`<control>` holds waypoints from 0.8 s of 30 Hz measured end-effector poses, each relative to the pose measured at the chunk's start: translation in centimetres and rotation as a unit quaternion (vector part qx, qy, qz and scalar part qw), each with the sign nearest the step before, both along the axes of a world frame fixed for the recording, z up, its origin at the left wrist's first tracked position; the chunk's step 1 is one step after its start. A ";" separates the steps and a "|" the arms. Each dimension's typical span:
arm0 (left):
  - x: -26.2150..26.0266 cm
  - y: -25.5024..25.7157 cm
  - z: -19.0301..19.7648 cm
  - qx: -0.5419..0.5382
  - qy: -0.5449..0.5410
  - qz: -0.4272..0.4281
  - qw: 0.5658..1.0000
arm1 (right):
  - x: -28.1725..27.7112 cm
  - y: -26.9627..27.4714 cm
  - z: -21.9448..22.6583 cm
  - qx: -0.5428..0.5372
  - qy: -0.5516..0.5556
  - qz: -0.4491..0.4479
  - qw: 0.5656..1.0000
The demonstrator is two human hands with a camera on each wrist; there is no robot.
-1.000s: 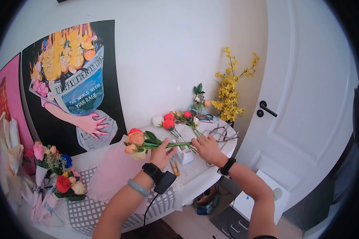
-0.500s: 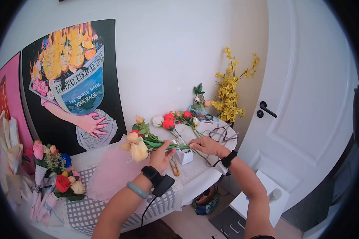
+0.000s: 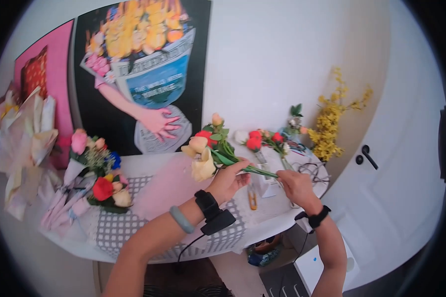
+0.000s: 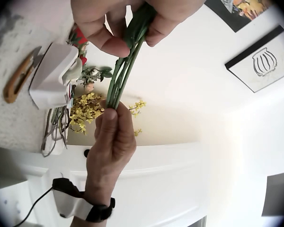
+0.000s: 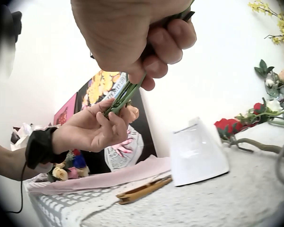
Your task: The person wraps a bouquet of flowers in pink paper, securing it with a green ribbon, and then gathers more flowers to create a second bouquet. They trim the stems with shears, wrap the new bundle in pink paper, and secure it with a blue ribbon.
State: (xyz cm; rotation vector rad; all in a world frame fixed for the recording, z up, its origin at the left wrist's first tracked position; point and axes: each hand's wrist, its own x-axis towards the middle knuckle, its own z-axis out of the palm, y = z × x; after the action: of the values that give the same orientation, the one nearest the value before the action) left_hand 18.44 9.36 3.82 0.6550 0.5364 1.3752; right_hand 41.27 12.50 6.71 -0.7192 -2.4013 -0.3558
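Above the table, both hands hold one bunch of artificial flowers [image 3: 203,169] with cream, peach and red heads pointing left. My left hand [image 3: 227,183] holds its green stems [image 4: 128,71] just below the blooms, between thumb and fingers. Farther down, my right hand [image 3: 297,189] grips the stem ends, with the thumb along them in the left wrist view. Beneath the stems stands a white, wedge-shaped object [image 5: 199,156]. A slim orange-yellow tool [image 5: 144,190] lies on the table beside it.
Pink wrapping sheet [image 3: 161,193] covers part of a checked cloth [image 3: 119,232]. Wrapped bouquets [image 3: 104,190] lie at the left. Red and white flowers [image 3: 254,143] rest at the back, near a tangle of cords [image 3: 314,172]. Yellow blossom branches [image 3: 327,128] stand by the door.
The bunch has turned in the hands, so cream blooms now face front where peach and red ones did. The head view has swung right-to-left, showing more of the left side.
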 end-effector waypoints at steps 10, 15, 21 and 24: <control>-10.4 -10.2 2.7 0.118 0.420 -0.083 0.896 | -8.0 -4.7 2.2 0.088 0.069 0.088 0.990; -7.5 -18.7 -1.4 0.302 0.792 0.107 0.520 | -9.7 -5.1 1.3 0.065 0.071 0.111 0.989; -6.1 -18.7 -4.9 0.258 0.790 0.259 0.492 | -11.1 -5.5 -0.9 0.018 0.088 0.121 0.989; -7.4 -17.1 -4.7 0.239 0.792 0.199 0.526 | -11.3 -5.6 -1.6 -0.005 0.101 0.121 0.987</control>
State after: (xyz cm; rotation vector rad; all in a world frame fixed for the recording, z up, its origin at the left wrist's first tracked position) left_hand 11.01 -7.77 -0.92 2.4129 1.8587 0.9116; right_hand 29.99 6.91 5.09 -0.4372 -2.2647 -0.1607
